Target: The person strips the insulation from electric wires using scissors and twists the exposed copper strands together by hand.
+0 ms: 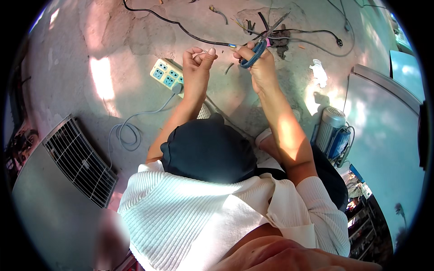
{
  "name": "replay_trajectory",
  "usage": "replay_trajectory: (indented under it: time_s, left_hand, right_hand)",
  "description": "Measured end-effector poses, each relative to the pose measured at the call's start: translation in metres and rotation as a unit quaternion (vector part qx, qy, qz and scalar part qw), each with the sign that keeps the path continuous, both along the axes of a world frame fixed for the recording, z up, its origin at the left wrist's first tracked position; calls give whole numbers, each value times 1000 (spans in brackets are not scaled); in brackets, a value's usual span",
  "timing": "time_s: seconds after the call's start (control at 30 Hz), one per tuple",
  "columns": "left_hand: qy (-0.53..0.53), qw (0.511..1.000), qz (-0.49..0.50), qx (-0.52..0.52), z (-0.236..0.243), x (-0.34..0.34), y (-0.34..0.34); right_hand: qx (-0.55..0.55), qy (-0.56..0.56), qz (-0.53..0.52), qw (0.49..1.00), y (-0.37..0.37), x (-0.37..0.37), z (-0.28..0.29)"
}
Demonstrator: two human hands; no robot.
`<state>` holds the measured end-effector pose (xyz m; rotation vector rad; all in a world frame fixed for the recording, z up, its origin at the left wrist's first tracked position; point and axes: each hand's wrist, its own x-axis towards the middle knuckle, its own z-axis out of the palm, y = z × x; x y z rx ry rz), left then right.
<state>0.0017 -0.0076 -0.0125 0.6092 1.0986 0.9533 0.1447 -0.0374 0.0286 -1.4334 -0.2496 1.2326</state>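
My right hand (262, 70) is closed on a pair of scissors (257, 55) with dark blue handles, their blades pointing up and to the right. By its fingertips is the stripped end of a black cable (199, 39), where a blue wire and a yellowish one show. A short gap to the left, my left hand (197, 67) pinches thumb against forefinger; a thin pale strand seems to be between them, too small to name. Beyond the right hand lie cable scraps (251, 27) and a black cord with a plug (338, 41).
Behind my left hand, a cream power strip (165, 74) has a grey plug in it, its grey cord (131, 123) looping over the concrete floor. An electric motor (330, 128) stands at right beside a large pale panel (384, 117). A metal grille (81, 160) is at left, crumpled white paper (318, 73) at right.
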Motion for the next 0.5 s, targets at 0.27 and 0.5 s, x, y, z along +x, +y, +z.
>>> replay_trajectory:
  time_s: [0.27, 0.5]
  left_hand:
    - [288, 853, -110, 421, 25, -3, 15]
    - [278, 863, -140, 399, 39, -11, 19]
  right_hand:
    - [66, -38, 58, 995, -4, 0, -4]
    - [130, -16, 77, 988, -4, -6, -2]
